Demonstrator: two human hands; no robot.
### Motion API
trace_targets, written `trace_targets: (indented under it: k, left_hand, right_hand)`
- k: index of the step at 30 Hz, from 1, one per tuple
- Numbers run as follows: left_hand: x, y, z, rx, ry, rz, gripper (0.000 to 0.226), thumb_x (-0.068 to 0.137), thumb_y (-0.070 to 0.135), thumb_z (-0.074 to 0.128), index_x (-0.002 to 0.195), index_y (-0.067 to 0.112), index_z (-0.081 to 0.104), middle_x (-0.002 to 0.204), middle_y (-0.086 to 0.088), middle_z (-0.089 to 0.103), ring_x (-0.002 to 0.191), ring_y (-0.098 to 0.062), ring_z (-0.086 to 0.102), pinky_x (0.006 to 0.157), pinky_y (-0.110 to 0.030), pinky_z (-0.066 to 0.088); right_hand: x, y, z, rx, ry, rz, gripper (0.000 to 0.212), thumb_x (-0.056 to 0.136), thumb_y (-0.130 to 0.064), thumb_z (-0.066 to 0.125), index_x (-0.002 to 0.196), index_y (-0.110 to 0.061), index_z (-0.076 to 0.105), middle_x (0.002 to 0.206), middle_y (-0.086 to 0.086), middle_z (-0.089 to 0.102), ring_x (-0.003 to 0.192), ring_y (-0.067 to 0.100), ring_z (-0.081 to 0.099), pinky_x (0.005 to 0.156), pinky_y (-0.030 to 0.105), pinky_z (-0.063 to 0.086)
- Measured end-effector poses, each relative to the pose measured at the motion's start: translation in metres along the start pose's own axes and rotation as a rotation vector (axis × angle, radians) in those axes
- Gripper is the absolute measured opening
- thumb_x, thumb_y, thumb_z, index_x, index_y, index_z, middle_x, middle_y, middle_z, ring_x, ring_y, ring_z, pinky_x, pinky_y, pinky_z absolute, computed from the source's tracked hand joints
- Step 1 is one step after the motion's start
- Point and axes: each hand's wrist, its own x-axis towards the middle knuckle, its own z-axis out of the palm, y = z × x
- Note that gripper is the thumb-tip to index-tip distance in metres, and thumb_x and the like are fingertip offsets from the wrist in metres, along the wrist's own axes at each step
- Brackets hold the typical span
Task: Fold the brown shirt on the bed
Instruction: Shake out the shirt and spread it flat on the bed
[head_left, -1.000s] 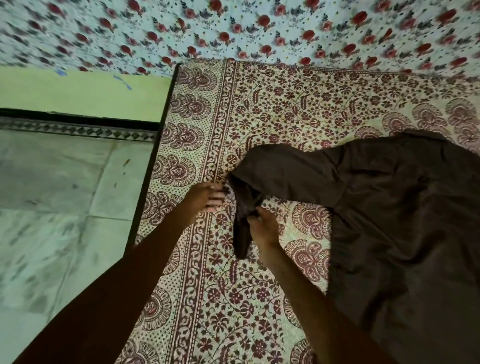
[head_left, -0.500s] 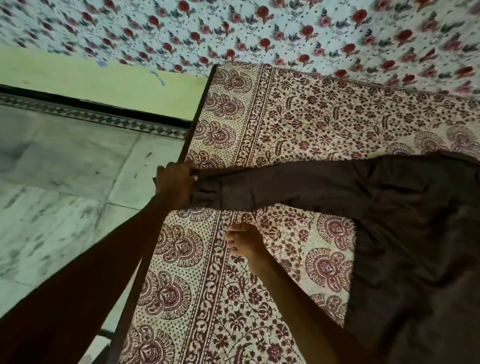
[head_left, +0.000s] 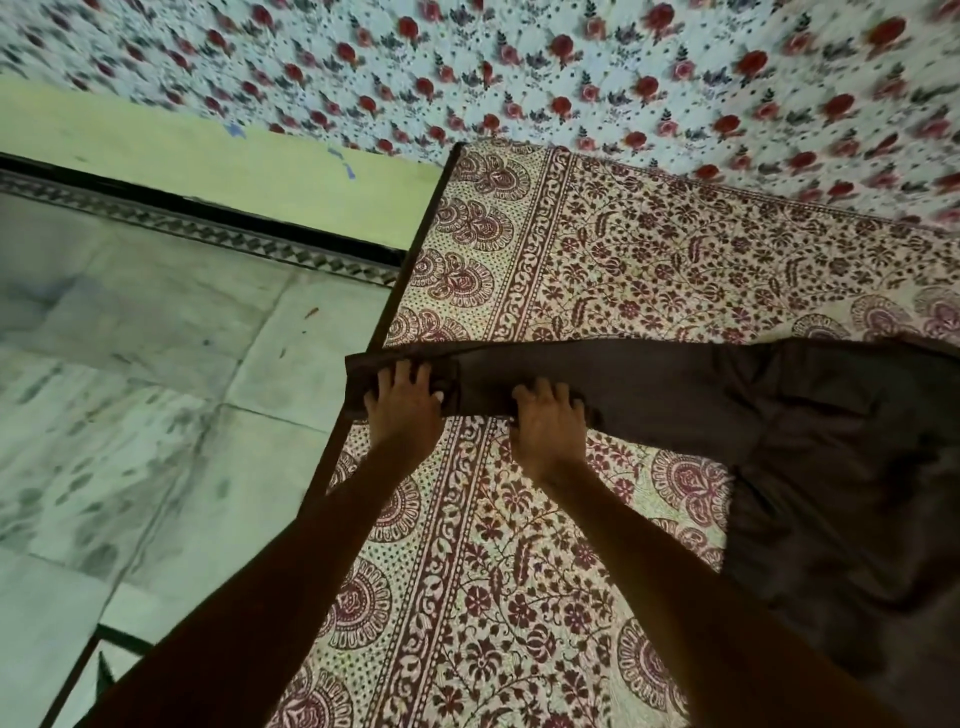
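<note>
The brown shirt (head_left: 810, 447) lies on the bed's maroon-patterned sheet (head_left: 649, 260). Its body is bunched at the right and runs out of view. One sleeve stretches flat to the left, and its cuff reaches the bed's left edge. My left hand (head_left: 405, 408) is on the cuff, fingers spread over the top and holding its near edge. My right hand (head_left: 548, 428) grips the sleeve's near edge a short way to the right, fingers curled over the cloth.
The bed's dark frame edge (head_left: 400, 301) runs diagonally just left of the cuff, with a marble floor (head_left: 156, 415) below it. A green wall (head_left: 218, 156) and a rose-print cloth (head_left: 519, 78) stand behind the bed. Bare sheet lies in front of the sleeve.
The sleeve, crumpled a second ago, is now pulled straight to the left. My left hand drew the cuff to the bed's edge, and my right hand moved up onto the sleeve.
</note>
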Motion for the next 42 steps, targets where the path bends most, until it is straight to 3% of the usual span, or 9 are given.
trace_targets:
  k: [4,8,13,18,22,27,32,36,42]
  left_hand:
    - [0.018,-0.01,0.008,-0.094,-0.107,-0.005,0.063,0.1,0.045,0.034,0.154,0.024,0.011,0.163,-0.003,0.002,0.149,-0.034,-0.005,0.115,-0.061,0.007]
    - [0.041,-0.016,0.002,-0.127,-0.035,0.058,0.066,0.101,0.043,0.032,0.154,0.019,0.002,0.163,-0.004,-0.002,0.149,-0.034,-0.007,0.117,-0.059,0.005]
    - [0.053,-0.026,-0.007,0.089,0.042,0.139,0.074,0.097,0.041,0.042,0.154,0.016,0.001,0.163,-0.005,-0.002,0.149,-0.032,-0.006,0.117,-0.056,0.001]
    - [0.064,-0.016,-0.013,0.206,0.108,0.098,0.087,0.089,0.032,0.053,0.154,0.018,-0.002,0.163,-0.002,-0.005,0.149,-0.033,-0.008,0.114,-0.061,-0.001]
    - [0.074,-0.004,-0.019,0.217,0.023,0.006,0.089,0.084,0.031,0.064,0.153,0.016,0.009,0.163,-0.003,0.002,0.149,-0.032,-0.005,0.116,-0.062,0.001]
    - [0.062,0.021,-0.026,0.044,0.271,0.044,0.065,0.079,0.018,0.065,0.139,0.016,0.04,0.146,-0.012,0.039,0.135,-0.035,0.035,0.114,-0.054,0.024]
    - [0.045,0.031,0.008,-0.036,-0.111,0.137,0.069,0.095,0.049,0.042,0.153,0.033,0.008,0.163,0.001,-0.004,0.149,-0.029,-0.003,0.117,-0.058,0.006]
    - [0.048,0.047,0.003,-0.065,-0.129,-0.027,0.075,0.091,0.04,0.053,0.152,0.028,0.012,0.163,-0.001,-0.001,0.149,-0.03,-0.004,0.117,-0.059,0.002]
    - [0.024,0.103,-0.001,-0.062,0.062,0.069,0.068,0.083,0.022,0.063,0.144,0.02,0.033,0.155,-0.007,0.025,0.144,-0.033,0.021,0.115,-0.06,0.017]
  right_hand:
    - [0.005,0.0,0.0,-0.08,0.01,-0.111,0.04,0.087,-0.019,0.059,0.127,-0.02,0.054,0.124,0.007,0.059,0.114,0.029,0.052,0.099,0.044,0.04]
    - [0.009,-0.005,-0.001,0.018,0.16,-0.143,0.042,0.082,-0.009,0.062,0.123,-0.017,0.058,0.118,0.005,0.064,0.108,0.026,0.058,0.095,0.042,0.046]
    - [0.009,0.002,0.004,0.009,-0.098,-0.247,0.072,0.075,-0.018,0.077,0.139,-0.019,0.044,0.137,0.006,0.047,0.124,0.029,0.043,0.104,0.045,0.04]
    - [0.006,0.006,0.004,-0.041,-0.006,-0.209,0.068,0.078,-0.012,0.07,0.141,-0.019,0.043,0.14,0.009,0.044,0.129,0.031,0.039,0.108,0.047,0.035]
    - [0.005,0.014,0.011,-0.059,-0.057,-0.149,0.069,0.082,-0.012,0.066,0.143,-0.022,0.036,0.142,0.009,0.039,0.128,0.032,0.038,0.108,0.05,0.035]
    - [0.003,0.024,0.014,-0.033,-0.01,-0.072,0.064,0.086,-0.015,0.061,0.144,-0.022,0.035,0.146,0.012,0.039,0.133,0.033,0.036,0.105,0.05,0.038]
    - [-0.004,0.043,0.02,0.033,-0.08,0.004,0.065,0.095,-0.044,0.041,0.153,-0.029,0.013,0.162,0.011,-0.001,0.149,0.036,0.001,0.112,0.067,0.012]
    - [-0.006,0.056,0.025,0.05,-0.238,-0.02,0.078,0.092,-0.064,0.034,0.153,-0.033,-0.002,0.161,0.005,-0.018,0.147,0.036,-0.017,0.108,0.073,-0.001]
    - [-0.024,0.092,0.003,0.329,-0.058,-0.044,0.064,0.093,-0.024,0.053,0.152,-0.019,0.027,0.161,0.006,0.017,0.149,0.025,0.014,0.118,0.05,0.022]
